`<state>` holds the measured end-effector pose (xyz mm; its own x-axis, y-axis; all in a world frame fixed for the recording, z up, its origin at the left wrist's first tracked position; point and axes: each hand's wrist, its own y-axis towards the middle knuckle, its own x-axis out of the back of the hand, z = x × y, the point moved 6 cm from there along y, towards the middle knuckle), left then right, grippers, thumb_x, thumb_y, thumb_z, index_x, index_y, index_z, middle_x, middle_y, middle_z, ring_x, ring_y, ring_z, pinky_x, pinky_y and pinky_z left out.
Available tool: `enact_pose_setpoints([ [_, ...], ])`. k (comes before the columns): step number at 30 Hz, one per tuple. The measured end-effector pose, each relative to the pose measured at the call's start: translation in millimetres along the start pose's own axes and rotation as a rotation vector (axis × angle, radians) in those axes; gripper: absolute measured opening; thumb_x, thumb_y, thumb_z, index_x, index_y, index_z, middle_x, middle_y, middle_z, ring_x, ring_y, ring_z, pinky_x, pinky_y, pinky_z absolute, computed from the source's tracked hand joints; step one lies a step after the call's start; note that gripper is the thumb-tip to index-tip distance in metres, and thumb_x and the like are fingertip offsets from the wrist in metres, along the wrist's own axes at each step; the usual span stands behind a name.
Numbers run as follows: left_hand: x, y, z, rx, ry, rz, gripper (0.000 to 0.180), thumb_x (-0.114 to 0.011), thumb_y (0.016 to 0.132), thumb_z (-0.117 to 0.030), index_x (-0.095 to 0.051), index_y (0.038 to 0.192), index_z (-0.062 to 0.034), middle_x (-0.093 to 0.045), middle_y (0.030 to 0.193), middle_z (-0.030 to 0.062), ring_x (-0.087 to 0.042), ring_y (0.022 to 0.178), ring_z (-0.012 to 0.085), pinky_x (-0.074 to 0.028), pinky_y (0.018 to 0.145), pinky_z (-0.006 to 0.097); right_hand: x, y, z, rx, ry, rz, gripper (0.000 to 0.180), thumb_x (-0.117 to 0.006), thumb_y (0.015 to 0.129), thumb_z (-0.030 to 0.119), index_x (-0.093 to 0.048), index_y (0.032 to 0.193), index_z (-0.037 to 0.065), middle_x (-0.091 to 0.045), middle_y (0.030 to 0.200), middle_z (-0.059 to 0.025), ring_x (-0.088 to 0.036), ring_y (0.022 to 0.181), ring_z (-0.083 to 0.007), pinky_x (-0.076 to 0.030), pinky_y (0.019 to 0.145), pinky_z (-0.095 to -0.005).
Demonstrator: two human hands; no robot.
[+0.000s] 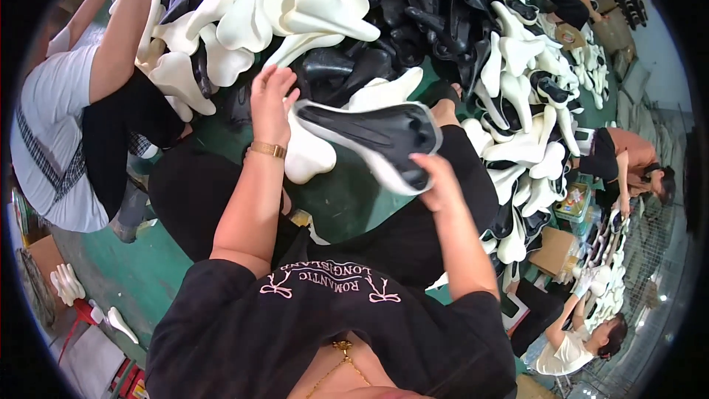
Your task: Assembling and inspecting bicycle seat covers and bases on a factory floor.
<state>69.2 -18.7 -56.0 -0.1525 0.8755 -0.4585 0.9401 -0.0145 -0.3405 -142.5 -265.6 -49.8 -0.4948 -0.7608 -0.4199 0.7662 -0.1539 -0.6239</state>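
Black-and-white, saddle-shaped, plastic-looking shell point(367, 131): clamped at four-o'clock wide end in grip of right hand point(439, 183), presumably leaving black side clear; beside left hand point(272, 97) at ten o'clock, grip apart.

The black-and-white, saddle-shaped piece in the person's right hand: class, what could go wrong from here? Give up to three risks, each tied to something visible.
1. The black-and-white, saddle-shaped piece seems gripped mainly at its wide end by the right hand, so it might tip or slip.
2. The gold-coloured wristband below the open left hand could scratch the smooth white piece nearby.
3. The heap of jumbled white and black pieces ahead could slide if bumped.
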Motion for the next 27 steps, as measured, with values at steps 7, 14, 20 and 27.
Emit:
enact_pose_setpoints([
  [7,-19,-6,57,0.313,0.051,0.204,0.029,-0.059,0.091,-0.017,-0.053,0.117,-0.0049,-0.061,0.11,0.0099,-0.06,0.102,0.0213,-0.05,0.088,0.038,141,7,247,0.715,0.24,-0.349,0.026,-0.061,0.091,0.026,-0.059,0.105,0.005,-0.063,0.104,-0.0095,-0.062,0.099,-0.0247,-0.051,0.09,-0.0411],
  [14,-20,-1,73,0.389,0.115,0.21,0.02,-0.057,0.093,-0.014,-0.056,0.112,-0.0064,-0.063,0.106,0.0091,-0.063,0.097,0.0203,-0.052,0.085,0.036,95,158,105,0.094,-0.669,-0.436,0.037,-0.07,0.082,0.034,-0.06,0.101,0.004,-0.06,0.079,-0.0042,-0.059,0.069,-0.0144,-0.05,0.05,-0.0286],
  [20,-21,2,79,0.436,0.161,0.196,0.022,-0.058,0.093,-0.014,-0.055,0.113,-0.007,-0.063,0.107,0.0081,-0.062,0.099,0.0189,-0.051,0.085,0.035,79,194,-2,-0.102,-0.865,-0.326,0.067,-0.061,0.075,0.01,-0.038,0.137,0.002,-0.062,0.115,-0.0166,-0.066,0.094,-0.0326,-0.057,0.061,-0.0397],
  [27,-21,1,89,0.387,0.573,0.164,0.061,-0.069,0.086,-0.038,-0.044,0.128,-0.0019,-0.06,0.117,0.0096,-0.059,0.105,0.0201,-0.048,0.087,0.034,23,158,8,-0.005,-0.715,0.311,0.048,-0.052,0.075,-0.005,-0.06,0.122,0.002,-0.068,0.104,-0.0124,-0.064,0.095,-0.0217,-0.048,0.087,-0.0318],
])
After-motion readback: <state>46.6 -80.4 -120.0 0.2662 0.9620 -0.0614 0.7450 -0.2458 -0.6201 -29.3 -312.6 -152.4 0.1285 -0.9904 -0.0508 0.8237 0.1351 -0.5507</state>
